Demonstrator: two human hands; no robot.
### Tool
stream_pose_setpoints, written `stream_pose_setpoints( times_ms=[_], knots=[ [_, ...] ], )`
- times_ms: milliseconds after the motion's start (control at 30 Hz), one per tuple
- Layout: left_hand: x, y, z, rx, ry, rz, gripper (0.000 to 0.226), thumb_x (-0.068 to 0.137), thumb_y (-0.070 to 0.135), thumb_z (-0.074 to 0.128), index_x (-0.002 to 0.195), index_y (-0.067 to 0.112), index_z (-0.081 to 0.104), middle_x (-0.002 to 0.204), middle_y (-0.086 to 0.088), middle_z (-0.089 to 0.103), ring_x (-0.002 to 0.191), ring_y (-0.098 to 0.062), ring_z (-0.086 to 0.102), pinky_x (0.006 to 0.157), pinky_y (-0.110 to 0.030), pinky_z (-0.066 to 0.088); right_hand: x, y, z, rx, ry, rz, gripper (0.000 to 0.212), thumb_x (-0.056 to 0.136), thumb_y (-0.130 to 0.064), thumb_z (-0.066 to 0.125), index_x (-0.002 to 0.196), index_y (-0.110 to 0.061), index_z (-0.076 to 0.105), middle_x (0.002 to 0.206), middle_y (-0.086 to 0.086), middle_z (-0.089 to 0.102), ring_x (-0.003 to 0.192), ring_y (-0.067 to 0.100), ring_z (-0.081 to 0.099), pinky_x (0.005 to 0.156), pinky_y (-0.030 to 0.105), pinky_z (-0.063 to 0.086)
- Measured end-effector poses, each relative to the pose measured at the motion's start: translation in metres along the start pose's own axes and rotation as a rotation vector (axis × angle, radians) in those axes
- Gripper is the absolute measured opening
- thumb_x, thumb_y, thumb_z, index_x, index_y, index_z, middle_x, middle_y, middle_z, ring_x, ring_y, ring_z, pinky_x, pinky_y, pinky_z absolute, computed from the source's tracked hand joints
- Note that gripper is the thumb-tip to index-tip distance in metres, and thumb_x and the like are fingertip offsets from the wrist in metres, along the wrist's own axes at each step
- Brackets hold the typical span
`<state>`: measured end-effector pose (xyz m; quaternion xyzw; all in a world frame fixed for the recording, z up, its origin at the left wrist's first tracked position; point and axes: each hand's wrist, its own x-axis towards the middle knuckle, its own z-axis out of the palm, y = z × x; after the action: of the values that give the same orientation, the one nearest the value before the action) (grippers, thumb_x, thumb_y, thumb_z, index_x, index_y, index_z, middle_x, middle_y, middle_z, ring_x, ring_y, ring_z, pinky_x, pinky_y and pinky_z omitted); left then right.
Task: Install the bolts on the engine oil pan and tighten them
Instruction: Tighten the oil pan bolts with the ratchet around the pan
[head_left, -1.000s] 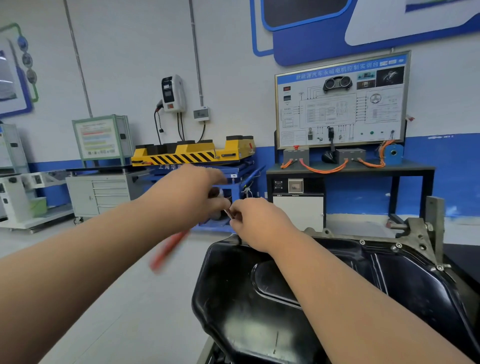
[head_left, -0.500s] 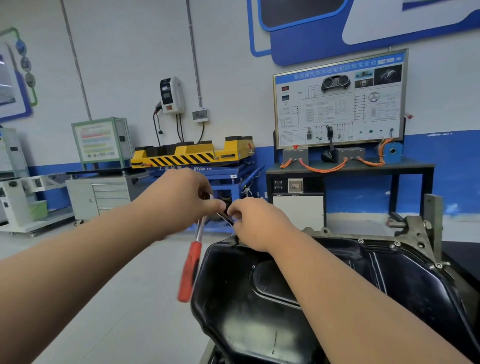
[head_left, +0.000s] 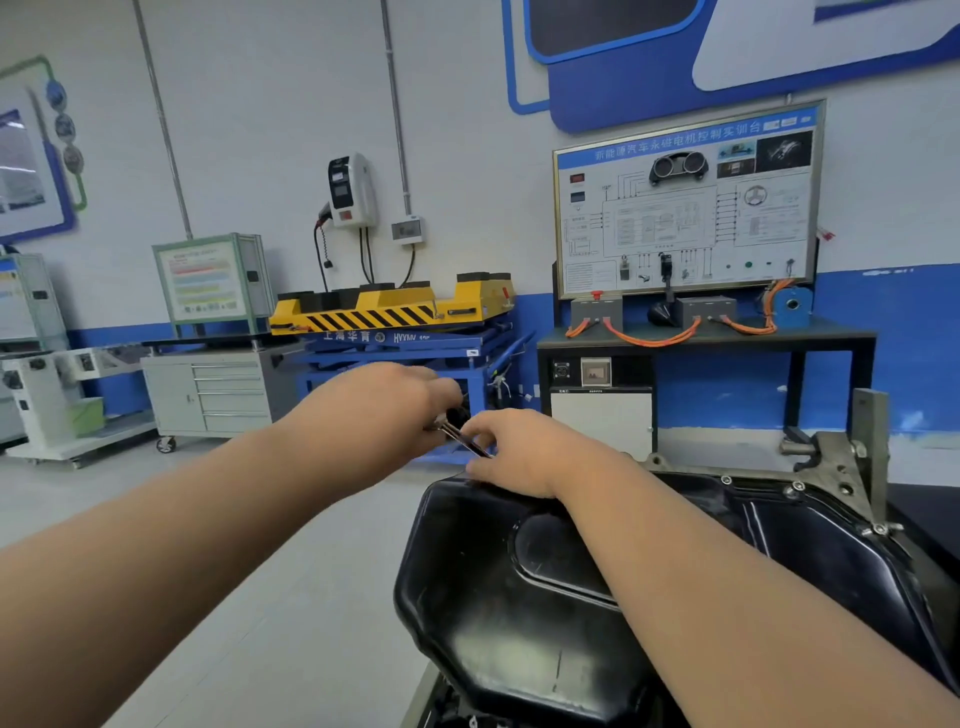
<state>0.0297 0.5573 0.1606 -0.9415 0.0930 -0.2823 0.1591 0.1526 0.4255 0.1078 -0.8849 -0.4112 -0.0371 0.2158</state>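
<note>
The black sheet-metal oil pan (head_left: 519, 597) lies bottom-up, low and right of centre. At its far left corner the right hand (head_left: 519, 452) rests on the rim, its fingers (head_left: 480, 434) pinching the lower end of a slim metal tool shaft (head_left: 460, 435). The left hand (head_left: 384, 410) is curled round the upper end. The bolt being worked is hidden beneath them.

To tighten well, I judge the shaft should stay square to the flange, with the right hand steadying while the left turns, snug rather than forced. Silver bolt heads (head_left: 795, 487) already sit along the far rim.

Upturned, the pan shows no contents. The grey drawer cabinet (head_left: 218, 389) is closed.
</note>
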Motion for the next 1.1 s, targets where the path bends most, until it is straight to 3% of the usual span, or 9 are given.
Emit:
stream_pose_setpoints(
  times_ms=[100,200,300,367,533,733,867,933,1100],
  knots=[
    [-0.001,-0.007,-0.002,0.255,0.034,0.303,0.032,0.092,0.018,0.056,0.122,0.028,0.053,0.112,0.007,0.059,0.103,-0.017,0.056,0.092,-0.03,0.047,0.015,-0.009,-0.01,-0.102,-0.112,0.022,0.023,0.086,-0.041,0.057,0.096,-0.022,0.065,0.093,0.002,0.066,0.086,0.025,0.062,0.08,0.039,0.053],
    [-0.002,-0.015,0.001,0.226,0.126,0.445,0.04,0.071,0.015,0.08,0.109,0.023,0.068,0.096,0.005,0.069,0.087,-0.016,0.065,0.078,-0.023,0.053,0.033,-0.02,-0.007,-0.233,-0.194,0.002,0.03,0.091,-0.042,0.049,0.092,-0.016,0.064,0.092,0.006,0.063,0.085,0.026,0.061,0.082,0.042,0.052],
    [-0.012,-0.025,0.005,-0.13,0.006,-0.08,0.043,0.085,0.051,0.061,0.125,0.035,0.056,0.102,0.015,0.065,0.078,-0.001,0.056,0.07,-0.012,0.039,0.041,-0.021,0.01,-0.088,-0.156,0.004,0.04,0.099,-0.042,0.037,0.089,-0.012,0.061,0.084,0.009,0.06,0.072,0.024,0.056,0.07,0.036,0.047],
    [-0.016,-0.025,0.011,-0.354,-0.092,-0.366,0.048,0.076,0.07,0.047,0.096,0.03,0.062,0.077,0.016,0.064,0.058,0.001,0.057,0.054,-0.007,0.041,0.042,-0.021,0.015,-0.09,-0.127,0.016,0.04,0.101,-0.041,0.035,0.078,-0.015,0.055,0.075,0.006,0.056,0.065,0.022,0.051,0.061,0.034,0.042],
    [-0.007,-0.008,0.016,-0.4,-0.085,-0.457,0.048,0.085,0.061,0.05,0.077,0.015,0.06,0.062,0.001,0.067,0.053,-0.01,0.063,0.049,-0.02,0.049,0.044,-0.018,0.018,-0.036,-0.085,0.059,0.037,0.1,-0.037,0.037,0.087,-0.012,0.061,0.075,0.006,0.056,0.067,0.021,0.052,0.065,0.035,0.046],
    [0.005,-0.02,-0.003,0.296,-0.083,0.073,0.025,0.095,0.051,0.044,0.11,0.032,0.052,0.101,0.012,0.063,0.091,-0.012,0.058,0.084,-0.025,0.039,0.039,-0.016,0.015,0.002,-0.071,0.097,0.038,0.099,-0.042,0.04,0.076,-0.015,0.053,0.071,0.004,0.052,0.062,0.02,0.048,0.057,0.031,0.039],
    [0.007,-0.008,-0.001,-0.203,-0.218,-0.336,0.048,0.088,0.061,0.047,0.079,0.015,0.06,0.06,0.005,0.064,0.05,-0.009,0.056,0.047,-0.019,0.038,0.036,-0.015,0.015,0.018,-0.061,0.09,0.034,0.099,-0.038,0.039,0.085,-0.014,0.058,0.077,0.005,0.056,0.067,0.019,0.053,0.06,0.032,0.043],
    [0.007,0.0,0.004,-0.333,-0.229,-0.417,0.051,0.089,0.059,0.048,0.078,0.011,0.06,0.059,0.001,0.066,0.052,-0.011,0.06,0.048,-0.021,0.044,0.035,-0.015,0.016,0.024,-0.055,0.09,0.032,0.098,-0.035,0.04,0.085,-0.013,0.059,0.077,0.006,0.057,0.066,0.02,0.052,0.061,0.033,0.043],
    [0.003,-0.018,-0.003,0.405,-0.052,0.218,0.022,0.094,0.026,0.052,0.114,0.034,0.051,0.112,0.014,0.058,0.107,-0.013,0.047,0.093,-0.03,0.035,0.036,-0.014,0.014,-0.039,-0.068,0.077,0.033,0.095,-0.032,0.044,0.068,-0.015,0.051,0.069,0.003,0.05,0.059,0.018,0.046,0.052,0.029,0.036]
  ],
)
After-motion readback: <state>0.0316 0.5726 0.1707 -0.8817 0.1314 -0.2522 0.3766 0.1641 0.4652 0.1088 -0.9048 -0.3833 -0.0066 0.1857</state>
